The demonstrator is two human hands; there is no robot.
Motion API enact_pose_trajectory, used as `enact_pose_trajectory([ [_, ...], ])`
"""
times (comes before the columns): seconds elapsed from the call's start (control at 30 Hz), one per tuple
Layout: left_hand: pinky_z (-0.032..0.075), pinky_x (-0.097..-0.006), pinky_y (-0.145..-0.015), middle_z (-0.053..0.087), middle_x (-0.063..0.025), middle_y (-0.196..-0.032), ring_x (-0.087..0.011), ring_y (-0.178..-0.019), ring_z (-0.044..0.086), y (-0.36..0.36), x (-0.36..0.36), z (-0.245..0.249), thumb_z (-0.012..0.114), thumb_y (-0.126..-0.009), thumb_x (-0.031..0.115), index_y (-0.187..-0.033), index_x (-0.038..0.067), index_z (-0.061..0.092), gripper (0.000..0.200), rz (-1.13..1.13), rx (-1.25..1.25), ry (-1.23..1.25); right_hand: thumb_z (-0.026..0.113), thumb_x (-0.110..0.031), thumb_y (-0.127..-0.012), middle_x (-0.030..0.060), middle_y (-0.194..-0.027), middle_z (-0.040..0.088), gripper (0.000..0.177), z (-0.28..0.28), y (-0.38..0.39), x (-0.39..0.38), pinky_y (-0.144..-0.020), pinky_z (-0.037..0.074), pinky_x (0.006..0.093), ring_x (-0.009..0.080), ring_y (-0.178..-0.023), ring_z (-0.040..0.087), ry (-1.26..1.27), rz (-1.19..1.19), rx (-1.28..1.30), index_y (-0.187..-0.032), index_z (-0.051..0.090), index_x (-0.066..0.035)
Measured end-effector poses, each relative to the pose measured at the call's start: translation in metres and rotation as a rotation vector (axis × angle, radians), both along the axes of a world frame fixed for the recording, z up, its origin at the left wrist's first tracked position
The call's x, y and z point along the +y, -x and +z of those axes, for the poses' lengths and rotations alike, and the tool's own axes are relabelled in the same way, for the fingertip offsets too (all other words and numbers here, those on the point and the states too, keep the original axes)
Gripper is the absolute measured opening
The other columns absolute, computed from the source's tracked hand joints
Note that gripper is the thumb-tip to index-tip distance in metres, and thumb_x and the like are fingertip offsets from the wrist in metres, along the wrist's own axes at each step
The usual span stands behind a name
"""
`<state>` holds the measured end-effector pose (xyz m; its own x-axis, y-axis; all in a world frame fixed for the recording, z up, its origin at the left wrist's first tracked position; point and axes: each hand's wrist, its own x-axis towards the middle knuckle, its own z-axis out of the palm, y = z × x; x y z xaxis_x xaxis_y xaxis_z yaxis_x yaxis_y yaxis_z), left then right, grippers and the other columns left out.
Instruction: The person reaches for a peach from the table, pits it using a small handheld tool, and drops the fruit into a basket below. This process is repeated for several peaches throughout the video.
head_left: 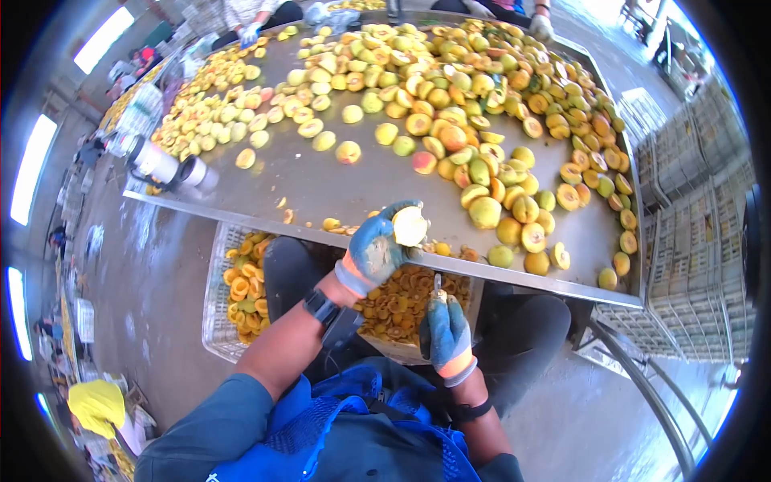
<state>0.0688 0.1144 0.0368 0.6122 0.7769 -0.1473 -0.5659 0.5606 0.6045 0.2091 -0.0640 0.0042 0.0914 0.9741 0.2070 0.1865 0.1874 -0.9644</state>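
Observation:
My left hand (379,247), in a blue and orange glove, holds a pale, bright peach piece (410,226) at the table's front edge. Lower and to the right, my right hand (448,333), gloved too, is closed around a small tool (438,287) with a metal tip pointing up. The two hands are apart. Below them a crate holds orange peach pieces (405,301). Whole and halved peaches (485,212) are spread over the metal table (265,186) in front.
A white crate (210,309) of peach halves stands left of my legs. A grey and white cylindrical object (165,167) lies at the table's left corner. Stacked crates (699,265) stand at the right, with metal rails below. Co-workers' gloved hands (249,34) show at the far edge.

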Motion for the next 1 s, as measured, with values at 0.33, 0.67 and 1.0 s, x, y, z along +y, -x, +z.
enact_pose_trajectory([
  [0.33,0.055,-0.0314,-0.094,0.066,-0.0123,-0.122,-0.0192,-0.11,0.065,0.028,-0.077,-0.001,0.067,-0.088,-0.012,-0.129,-0.001,0.057,0.044,0.443,0.689,-0.756,0.054,-0.017,-0.105,0.0178,-0.079,0.064,0.021,0.054,0.04,0.029,-0.062,0.049,0.0372,0.0249,-0.071,0.064,0.12,-0.081,-0.006,-0.099,0.058,0.002],
  [0.67,0.054,-0.0335,-0.087,0.066,-0.0113,-0.111,-0.0228,-0.099,0.066,0.045,-0.086,-0.019,0.065,-0.087,-0.008,-0.115,0.0,0.062,0.029,0.502,0.822,-0.965,0.053,-0.024,-0.105,0.0272,-0.083,0.066,0.026,0.059,0.048,0.013,-0.065,0.05,0.047,0.0464,-0.08,0.066,0.33,0.003,-0.024,-0.101,0.057,0.001],
  [1.0,0.058,-0.0378,-0.083,0.064,-0.0097,-0.101,-0.0224,-0.088,0.066,0.029,-0.103,-0.001,0.055,-0.1,0.03,-0.108,0.006,0.062,0.026,0.413,0.174,0.042,0.051,-0.026,-0.106,0.0255,-0.081,0.067,0.031,0.044,0.054,0.013,-0.066,0.051,0.0443,0.0383,-0.077,0.069,0.372,0.024,-0.083,-0.106,0.06,0.004],
])
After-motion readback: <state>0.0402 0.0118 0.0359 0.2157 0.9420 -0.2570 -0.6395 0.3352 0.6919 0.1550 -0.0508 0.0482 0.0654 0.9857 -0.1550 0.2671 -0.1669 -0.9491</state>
